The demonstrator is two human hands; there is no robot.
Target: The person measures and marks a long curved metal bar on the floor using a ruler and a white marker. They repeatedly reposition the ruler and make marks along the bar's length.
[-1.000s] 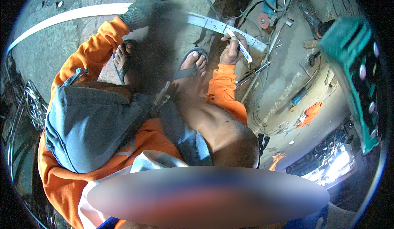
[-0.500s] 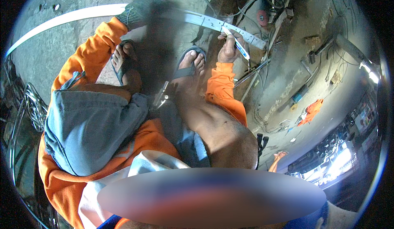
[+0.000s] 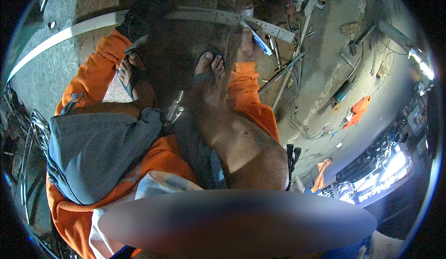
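A long, pale flat strip [image 3: 83,27] lies in a curve across the floor in front of my feet. Its right part bears dark marks and its right end is cut square. My left hand [image 3: 132,24], in a dark glove, is closed over the strip left of centre; deep shadow hides most of its fingers. Bare and shaded, my right hand [image 3: 248,45] is closed round a white and blue marker pen [image 3: 258,39], whose upper end reaches the strip near its marked part.
Metal rods [image 3: 281,73] and cables lie right of the strip, with a grinder [image 3: 292,3] beyond. Further right are a hammer-like tool [image 3: 355,43], a green power tool [image 3: 343,92] and an orange cloth [image 3: 358,110]. Coiled cable [image 3: 37,129] lies left. Another person's leg [image 3: 319,175] shows lower right.
The area around the strip and both hands has darkened. My view has shifted slightly, and my left hand appears further left. The pen remains in my right hand at the strip, a little further left.
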